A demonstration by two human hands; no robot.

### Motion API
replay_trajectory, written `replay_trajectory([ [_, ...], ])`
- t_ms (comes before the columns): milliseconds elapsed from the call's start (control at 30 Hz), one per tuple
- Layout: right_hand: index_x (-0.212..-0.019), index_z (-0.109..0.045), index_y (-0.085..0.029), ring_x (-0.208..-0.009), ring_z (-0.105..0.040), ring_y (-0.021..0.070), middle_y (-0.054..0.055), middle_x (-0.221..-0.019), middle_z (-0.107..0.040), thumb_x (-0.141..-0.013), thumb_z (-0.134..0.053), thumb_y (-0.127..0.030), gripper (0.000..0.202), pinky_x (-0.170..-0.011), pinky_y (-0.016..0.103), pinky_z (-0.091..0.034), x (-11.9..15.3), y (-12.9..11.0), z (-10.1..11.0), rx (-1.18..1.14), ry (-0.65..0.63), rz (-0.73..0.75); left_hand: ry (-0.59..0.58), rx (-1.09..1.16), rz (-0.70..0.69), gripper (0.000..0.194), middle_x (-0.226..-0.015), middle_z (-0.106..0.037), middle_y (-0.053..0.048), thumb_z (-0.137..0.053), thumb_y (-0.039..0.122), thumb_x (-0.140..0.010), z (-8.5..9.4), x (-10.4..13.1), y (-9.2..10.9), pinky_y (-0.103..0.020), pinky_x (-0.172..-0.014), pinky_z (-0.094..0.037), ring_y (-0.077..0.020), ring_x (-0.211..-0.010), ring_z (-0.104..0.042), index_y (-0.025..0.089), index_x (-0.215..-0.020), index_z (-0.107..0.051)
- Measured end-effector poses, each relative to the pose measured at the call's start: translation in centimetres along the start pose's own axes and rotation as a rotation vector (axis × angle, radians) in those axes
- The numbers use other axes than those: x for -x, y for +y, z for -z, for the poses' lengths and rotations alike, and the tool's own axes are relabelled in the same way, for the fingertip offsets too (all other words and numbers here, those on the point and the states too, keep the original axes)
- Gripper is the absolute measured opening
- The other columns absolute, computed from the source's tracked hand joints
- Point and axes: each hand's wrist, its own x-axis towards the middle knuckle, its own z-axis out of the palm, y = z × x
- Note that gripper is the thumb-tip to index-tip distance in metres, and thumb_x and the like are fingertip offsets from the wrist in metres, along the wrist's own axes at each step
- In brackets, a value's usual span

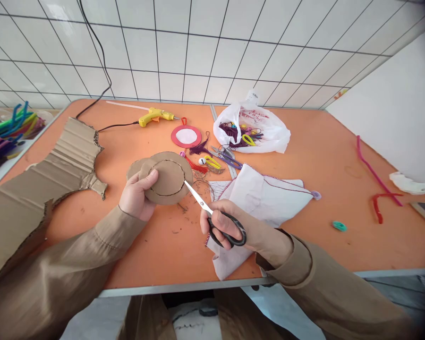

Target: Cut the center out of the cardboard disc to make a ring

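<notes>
My left hand point(138, 196) grips round pieces of cardboard point(168, 177) at their left side, thumb on top. A dark, rough circular line runs inside the front disc's edge. In my right hand point(223, 222) is a pair of scissors point(199, 200) with black handles, my fingers through the loops. Its blades look closed together or nearly so, and the tip meets the circular line at the disc's right side. Beneath my right hand lies white fabric point(262, 193) with purple stitched edges.
A yellow glue gun point(157, 116), a red-rimmed disc point(186, 136), a purple tassel point(200, 147) and purple-handled scissors point(228, 157) lie behind my hands. A white plastic bag point(269, 132) stands at the back. Torn cardboard point(24, 203) covers the left; pipe cleaners point(368, 165) lie right.
</notes>
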Motion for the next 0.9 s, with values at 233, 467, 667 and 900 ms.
replay_trajectory([
  [233, -0.078, -0.057, -0.016, -0.038, -0.038, 0.0082, -0.007, -0.043, -0.044, -0.077, -0.055, -0.075, 0.059, -0.047, 0.025, -0.040, 0.2, 0.2, 0.0, -0.077, -0.069, 0.005, -0.016, 0.008, 0.049, 0.019, -0.097, -0.075, -0.007, -0.076, 0.023, -0.062, 0.1, 0.2, 0.3, -0.033, -0.075, -0.058, -0.0292, -0.104, -0.065, 0.021, -0.081, -0.075],
  [467, -0.090, -0.059, -0.012, -0.049, -0.052, 0.0109, 0.001, -0.058, -0.057, -0.079, -0.049, -0.077, 0.067, -0.047, 0.022, -0.034, 0.0, 0.8, 0.5, -0.122, -0.278, 0.100, -0.041, 0.020, 0.025, 0.020, -0.094, -0.076, -0.008, -0.073, 0.020, -0.066, 0.6, -0.4, 1.2, -0.033, -0.077, -0.058, -0.0284, -0.101, -0.067, 0.015, -0.085, -0.074],
  [667, -0.094, -0.060, -0.010, -0.051, -0.057, 0.0138, 0.003, -0.065, -0.058, -0.074, -0.057, -0.077, 0.070, -0.049, 0.025, -0.045, 0.3, 1.3, 0.2, -0.275, -0.432, 0.079, 0.027, 0.016, -0.043, 0.024, -0.093, -0.076, -0.006, -0.078, 0.018, -0.064, 1.4, -1.3, 1.2, -0.035, -0.085, -0.057, -0.0291, -0.105, -0.067, 0.015, -0.087, -0.073],
  [900, -0.093, -0.061, -0.017, -0.055, -0.055, 0.0153, 0.002, -0.062, -0.059, -0.089, -0.049, -0.061, 0.046, -0.053, 0.028, -0.039, 0.0, 0.6, -0.1, -0.151, 0.187, 0.206, -0.156, -0.065, 0.057, 0.025, -0.084, -0.078, -0.005, -0.085, 0.022, -0.060, 1.1, 0.1, -0.1, -0.027, -0.074, -0.057, -0.0194, -0.079, -0.072, 0.016, -0.083, -0.077],
])
